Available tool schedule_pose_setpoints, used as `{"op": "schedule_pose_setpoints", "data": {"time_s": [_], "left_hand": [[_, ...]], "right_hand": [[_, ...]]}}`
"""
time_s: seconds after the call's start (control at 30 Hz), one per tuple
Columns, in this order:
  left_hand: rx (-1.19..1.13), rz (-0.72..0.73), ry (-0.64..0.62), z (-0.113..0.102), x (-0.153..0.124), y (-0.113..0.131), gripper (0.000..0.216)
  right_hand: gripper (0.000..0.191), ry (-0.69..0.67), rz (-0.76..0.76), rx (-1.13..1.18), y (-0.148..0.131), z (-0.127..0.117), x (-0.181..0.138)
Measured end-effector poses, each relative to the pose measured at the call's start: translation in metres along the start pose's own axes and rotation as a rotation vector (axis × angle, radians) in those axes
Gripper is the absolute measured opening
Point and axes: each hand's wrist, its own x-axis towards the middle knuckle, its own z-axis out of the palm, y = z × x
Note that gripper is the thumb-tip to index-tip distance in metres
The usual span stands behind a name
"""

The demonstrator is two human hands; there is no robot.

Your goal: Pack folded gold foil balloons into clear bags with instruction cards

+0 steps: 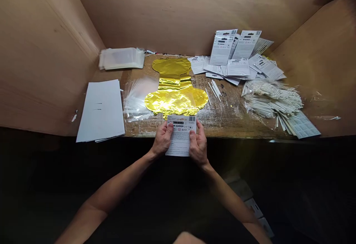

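Note:
A white printed packaging card (pixel 179 140) with a hang hole and barcode along its top is held upright at the table's front edge. My left hand (pixel 163 137) grips its left side, thumb on the printed face. On the right side my right hand (pixel 198 143) closes round the card in the same way; the fingers behind it are mostly hidden. Just beyond the card lie shiny gold foil balloons (pixel 169 99), flat and overlapping. Left of them clear plastic sleeves (pixel 137 99) are fanned out.
White card sheets (pixel 101 114) are stacked at left, with a pile of translucent bags (pixel 121 58) behind. Packed cards (pixel 237 68) heap at the back right. Loose white sticks (pixel 214 89) lie near a bag of white sticks (pixel 274 97). Wooden panels (pixel 178 14) enclose the table.

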Motion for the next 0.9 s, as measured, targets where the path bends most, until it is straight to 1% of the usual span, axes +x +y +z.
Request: {"op": "schedule_pose_setpoints", "data": {"time_s": [0.07, 0.17, 0.23, 0.27, 0.33, 0.4, 0.47, 0.53, 0.6, 0.63, 0.67, 0.73, 0.77, 0.8, 0.83, 0.87, 0.9], "left_hand": [[-0.029, -0.062, -0.025, -0.002, 0.001, 0.005, 0.059], [-0.110, -0.148, -0.059, -0.006, 0.014, 0.023, 0.054], [-0.142, -0.162, -0.057, -0.007, 0.025, 0.035, 0.049], [-0.152, -0.144, -0.038, -0.006, 0.030, 0.039, 0.047], [-0.170, -0.100, 0.016, -0.001, 0.035, 0.041, 0.045], [-0.173, -0.096, 0.042, 0.007, 0.032, 0.031, 0.047], [-0.150, -0.133, 0.019, 0.016, 0.020, 0.012, 0.049], [-0.093, -0.158, -0.027, 0.021, 0.006, -0.008, 0.049], [0.041, -0.153, -0.102, 0.019, -0.005, -0.021, 0.051], [0.149, -0.124, -0.119, 0.016, -0.008, -0.023, 0.052], [0.285, -0.063, -0.108, 0.011, -0.009, -0.022, 0.056], [0.603, 0.156, -0.040, 0.000, -0.006, -0.015, 0.066], [0.754, 0.283, -0.034, -0.006, -0.001, -0.010, 0.070], [0.882, 0.391, -0.084, -0.010, 0.004, -0.006, 0.072], [0.980, 0.460, -0.194, -0.014, 0.009, -0.003, 0.069], [1.049, 0.485, -0.338, -0.018, 0.015, -0.002, 0.063], [1.094, 0.479, -0.475, -0.020, 0.020, -0.002, 0.057]], "right_hand": [[0.063, -0.058, 0.040, 0.019, -0.007, -0.001, 0.006], [0.062, -0.179, 0.121, 0.092, -0.019, -0.006, 0.017], [0.066, -0.193, 0.207, 0.192, -0.024, -0.007, 0.018], [0.067, -0.187, 0.259, 0.248, -0.025, -0.006, 0.016], [0.064, -0.163, 0.351, 0.349, -0.024, -0.002, 0.008], [0.058, -0.111, 0.386, 0.416, -0.021, 0.003, -0.002], [0.055, -0.035, 0.371, 0.458, -0.018, 0.005, -0.009], [0.055, 0.031, 0.368, 0.470, -0.016, 0.004, -0.012], [0.057, 0.078, 0.407, 0.463, -0.013, -0.002, -0.013], [0.059, 0.095, 0.440, 0.453, -0.011, -0.006, -0.014], [0.059, 0.109, 0.474, 0.443, -0.009, -0.009, -0.015], [0.060, 0.120, 0.528, 0.426, -0.003, -0.016, -0.018], [0.060, 0.114, 0.546, 0.421, 0.000, -0.019, -0.021], [0.060, 0.097, 0.557, 0.417, 0.004, -0.021, -0.023], [0.059, 0.068, 0.562, 0.414, 0.008, -0.022, -0.025], [0.059, 0.033, 0.561, 0.408, 0.011, -0.023, -0.027], [0.059, 0.003, 0.554, 0.402, 0.014, -0.023, -0.029]]}}
